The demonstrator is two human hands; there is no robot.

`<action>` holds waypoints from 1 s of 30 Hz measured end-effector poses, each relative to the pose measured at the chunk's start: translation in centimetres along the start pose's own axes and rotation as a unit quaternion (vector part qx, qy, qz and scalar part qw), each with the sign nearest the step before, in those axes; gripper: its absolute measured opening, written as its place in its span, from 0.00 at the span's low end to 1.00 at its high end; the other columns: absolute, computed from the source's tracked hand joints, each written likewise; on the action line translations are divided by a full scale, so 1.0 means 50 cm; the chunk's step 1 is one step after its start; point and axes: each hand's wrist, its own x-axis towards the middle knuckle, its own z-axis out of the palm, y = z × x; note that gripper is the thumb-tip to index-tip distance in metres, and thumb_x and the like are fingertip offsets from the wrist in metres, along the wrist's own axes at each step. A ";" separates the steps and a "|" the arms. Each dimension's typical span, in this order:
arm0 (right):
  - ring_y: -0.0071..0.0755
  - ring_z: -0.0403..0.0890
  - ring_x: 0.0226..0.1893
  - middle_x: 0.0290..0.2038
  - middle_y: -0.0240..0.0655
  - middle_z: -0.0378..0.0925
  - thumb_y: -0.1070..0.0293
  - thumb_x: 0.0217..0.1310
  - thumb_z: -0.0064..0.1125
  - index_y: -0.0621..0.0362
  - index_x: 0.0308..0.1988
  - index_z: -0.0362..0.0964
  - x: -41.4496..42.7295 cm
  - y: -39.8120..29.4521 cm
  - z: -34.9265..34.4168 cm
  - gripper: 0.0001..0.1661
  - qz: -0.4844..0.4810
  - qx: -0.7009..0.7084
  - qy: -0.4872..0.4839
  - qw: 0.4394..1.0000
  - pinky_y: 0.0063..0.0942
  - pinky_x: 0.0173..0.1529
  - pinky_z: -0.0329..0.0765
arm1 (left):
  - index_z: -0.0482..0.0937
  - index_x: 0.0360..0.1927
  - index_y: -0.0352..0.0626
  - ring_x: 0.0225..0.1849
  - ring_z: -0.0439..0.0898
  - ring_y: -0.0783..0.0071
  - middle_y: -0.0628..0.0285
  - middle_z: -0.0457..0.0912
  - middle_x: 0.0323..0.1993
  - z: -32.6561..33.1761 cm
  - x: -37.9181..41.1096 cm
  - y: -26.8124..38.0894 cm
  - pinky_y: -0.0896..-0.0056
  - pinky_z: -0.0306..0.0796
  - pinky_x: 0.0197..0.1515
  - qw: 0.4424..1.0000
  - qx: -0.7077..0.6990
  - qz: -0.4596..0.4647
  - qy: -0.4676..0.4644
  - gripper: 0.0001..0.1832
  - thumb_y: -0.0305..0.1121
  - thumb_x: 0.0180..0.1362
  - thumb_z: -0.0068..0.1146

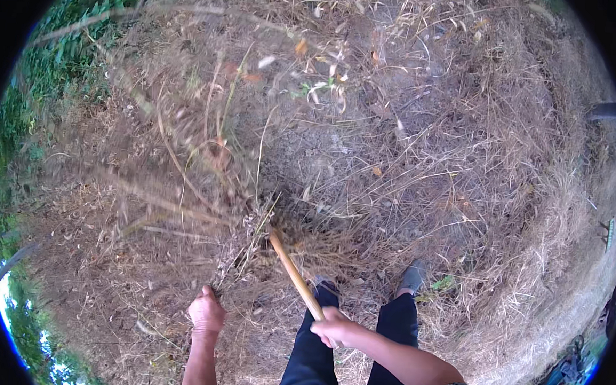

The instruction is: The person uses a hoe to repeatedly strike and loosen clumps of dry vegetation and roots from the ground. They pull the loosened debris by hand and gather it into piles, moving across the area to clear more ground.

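My right hand (333,328) is closed round the lower end of a wooden tool handle (294,273), which slants up and left into dry stalks; whatever head it bears is hidden there. Lower left of it, my left hand (206,310) grips the ends of a bunch of dry plant stems (238,249). The bunch reaches up and right to the handle's far end. Long thin stalks fan out above and to the left, blurred by motion.
Dry grass and straw (445,173) cover the ground. My shoes (413,277) stand just beyond my hands. Green bushes (53,64) line the upper left edge. A wheeled blue object (546,383) lies at the lower right rim.
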 end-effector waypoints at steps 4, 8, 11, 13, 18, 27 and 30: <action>0.27 0.72 0.15 0.21 0.35 0.69 0.68 0.62 0.61 0.66 0.44 0.63 -0.061 -0.018 -0.039 0.18 -0.021 -0.108 0.061 0.992 0.33 0.14 0.66 | 0.73 0.49 0.34 0.29 0.86 0.39 0.42 0.85 0.26 -0.009 -0.025 0.005 0.38 0.79 0.35 1.000 0.000 0.007 -0.016 0.18 0.30 0.56 0.56; 0.26 0.69 0.14 0.19 0.32 0.67 0.73 0.63 0.59 0.57 0.36 0.63 -0.066 -0.072 -0.027 0.10 0.021 -0.030 0.089 0.995 0.28 0.14 0.62 | 0.73 0.48 0.37 0.30 0.86 0.38 0.41 0.86 0.27 -0.016 -0.041 0.042 0.39 0.80 0.36 0.999 -0.014 -0.012 -0.026 0.16 0.30 0.56 0.55; 0.26 0.70 0.15 0.20 0.32 0.67 0.73 0.63 0.60 0.57 0.37 0.62 -0.081 -0.073 -0.003 0.11 0.017 -0.022 0.068 0.997 0.29 0.14 0.64 | 0.71 0.47 0.37 0.31 0.86 0.41 0.45 0.85 0.28 -0.020 -0.061 0.051 0.43 0.80 0.36 0.999 -0.020 -0.029 -0.004 0.14 0.31 0.59 0.58; 0.28 0.72 0.16 0.23 0.36 0.69 0.72 0.62 0.61 0.63 0.39 0.63 -0.115 -0.068 0.014 0.13 0.000 -0.043 0.079 0.996 0.31 0.14 0.67 | 0.72 0.46 0.36 0.31 0.86 0.40 0.45 0.85 0.28 -0.028 -0.081 0.043 0.42 0.79 0.35 0.999 -0.028 -0.035 0.016 0.15 0.30 0.57 0.59; 0.27 0.72 0.15 0.20 0.35 0.71 0.71 0.61 0.62 0.63 0.38 0.64 -0.275 -0.065 -0.040 0.13 -0.016 -0.059 0.052 0.997 0.30 0.15 0.66 | 0.71 0.42 0.38 0.28 0.85 0.42 0.44 0.84 0.27 -0.045 -0.171 0.083 0.45 0.80 0.32 0.995 -0.029 -0.046 0.080 0.15 0.27 0.53 0.60; 0.22 0.70 0.15 0.21 0.30 0.67 0.77 0.67 0.58 0.65 0.47 0.62 -0.642 -0.052 -0.253 0.14 0.045 -0.111 0.077 0.990 0.20 0.13 0.64 | 0.72 0.38 0.41 0.27 0.85 0.43 0.46 0.84 0.28 -0.153 -0.381 0.356 0.45 0.79 0.30 0.987 -0.112 0.009 0.113 0.09 0.25 0.54 0.58; 0.21 0.70 0.15 0.21 0.29 0.68 0.79 0.65 0.59 0.63 0.44 0.63 -0.765 -0.041 -0.310 0.12 0.067 -0.129 0.144 0.979 0.21 0.14 0.67 | 0.73 0.38 0.41 0.25 0.85 0.44 0.47 0.83 0.26 -0.151 -0.411 0.432 0.45 0.78 0.29 0.982 -0.130 0.033 0.135 0.09 0.25 0.54 0.58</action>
